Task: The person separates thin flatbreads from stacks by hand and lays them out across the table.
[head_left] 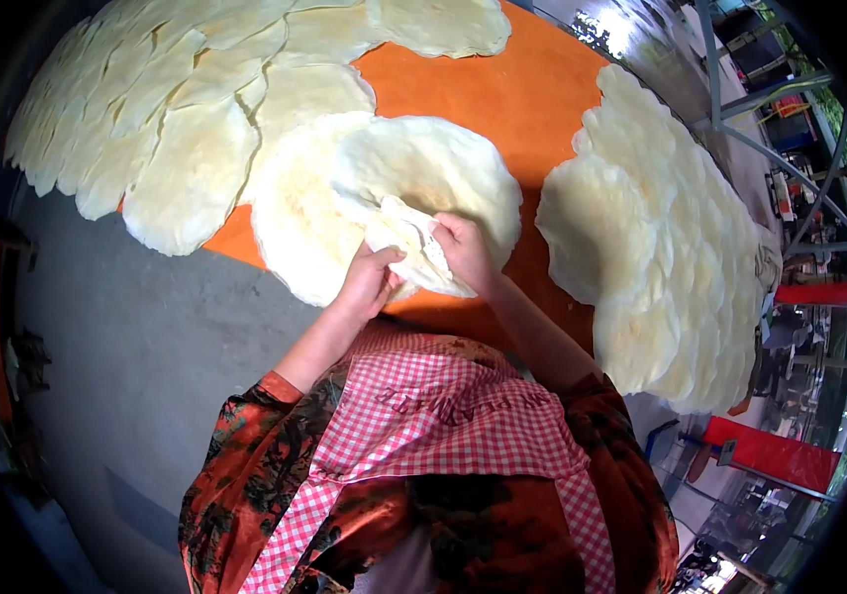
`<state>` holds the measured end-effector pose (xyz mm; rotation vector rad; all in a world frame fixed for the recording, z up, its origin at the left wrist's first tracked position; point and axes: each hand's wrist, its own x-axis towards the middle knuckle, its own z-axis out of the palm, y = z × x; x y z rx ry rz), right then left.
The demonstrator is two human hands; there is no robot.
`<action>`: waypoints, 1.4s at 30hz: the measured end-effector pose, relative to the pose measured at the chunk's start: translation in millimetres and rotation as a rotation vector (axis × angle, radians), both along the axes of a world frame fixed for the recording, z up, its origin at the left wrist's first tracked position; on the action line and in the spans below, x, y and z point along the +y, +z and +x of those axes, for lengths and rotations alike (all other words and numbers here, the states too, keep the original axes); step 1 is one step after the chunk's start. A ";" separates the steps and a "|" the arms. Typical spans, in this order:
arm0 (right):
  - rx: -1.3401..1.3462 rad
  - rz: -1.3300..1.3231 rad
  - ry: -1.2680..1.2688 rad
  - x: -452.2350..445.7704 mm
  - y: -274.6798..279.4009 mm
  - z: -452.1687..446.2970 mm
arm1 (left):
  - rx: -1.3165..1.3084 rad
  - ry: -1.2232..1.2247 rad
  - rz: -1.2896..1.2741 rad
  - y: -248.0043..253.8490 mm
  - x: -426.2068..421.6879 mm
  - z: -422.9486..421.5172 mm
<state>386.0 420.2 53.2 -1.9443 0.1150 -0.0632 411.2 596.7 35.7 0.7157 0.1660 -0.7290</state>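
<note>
Both my hands grip the bunched near edge of a thin round flatbread [433, 153]. My left hand [372, 279] pinches a fold between thumb and fingers. Slightly higher and to the right, my right hand [463, 249] is closed on another part of the same crumpled edge. The far part of this flatbread spreads out flat and overlaps a second round flatbread [297, 213] on its left. Beneath them is an orange tabletop [473, 84]. The fingertips of both hands are partly hidden by the folds.
Overlapping flatbreads [171, 109] cover the table's far left. Another overlapping pile [676, 247] lies along the right side. Grey floor [156, 337] shows at the left below the table edge. Metal framing [785, 94] and red panels [775, 453] stand off to the right.
</note>
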 end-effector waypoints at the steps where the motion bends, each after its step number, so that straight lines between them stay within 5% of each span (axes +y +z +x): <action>1: 0.014 -0.006 0.001 0.8 2.1 -1.1 | -0.005 0.019 0.036 -2.2 -1.5 1.1; 4: -0.029 -0.058 0.040 15.6 13.3 -10.5 | 0.002 0.038 0.184 -4.1 -7.5 1.9; 8: -0.145 -0.634 -0.050 39.4 17.7 -27.5 | -0.059 0.080 0.365 -18.1 -14.2 5.4; 10: -0.274 -0.711 -0.082 36.5 6.8 -21.7 | -0.123 0.024 0.448 -29.5 -10.5 9.8; 12: -0.128 -0.784 -0.011 16.8 23.2 -1.4 | -0.146 0.147 0.300 18.0 -4.7 15.8; 16: -0.139 -0.064 -0.097 -87.7 83.4 35.7 | -0.279 0.095 0.509 18.1 70.7 79.5; 20: 0.001 0.300 -0.295 -157.9 168.9 -5.6 | -0.202 0.018 0.532 -26.2 182.6 147.9; 23: -0.020 0.204 -0.234 -251.5 78.8 -58.4 | -0.160 0.042 0.572 -18.5 204.2 137.9; 26: 0.256 -0.468 -0.315 -287.3 -14.1 -79.9 | -0.147 -0.010 0.466 -37.5 213.8 128.8; 30: -0.198 -0.451 -0.454 -213.6 -17.1 -66.5 | -0.039 -0.042 0.460 -42.8 217.4 123.0; 35: -0.103 -0.426 -0.390 -205.4 128.0 -93.0 | -0.075 -0.005 0.446 -37.2 214.4 108.0; 36: -0.055 0.014 -0.401 -212.8 148.2 -116.1 | -0.073 0.004 0.462 -34.0 214.3 105.6; 37: 0.128 -0.059 -0.394 -225.2 174.6 -136.1 | -0.098 0.018 0.491 -31.5 212.9 103.7; 40: 0.036 0.173 -0.485 -297.8 149.0 -195.3 | -0.112 0.068 0.435 -28.9 218.2 105.8; 42: 0.276 -0.045 -0.482 -358.8 118.6 -227.5 | -0.107 0.099 0.467 13.9 187.6 83.2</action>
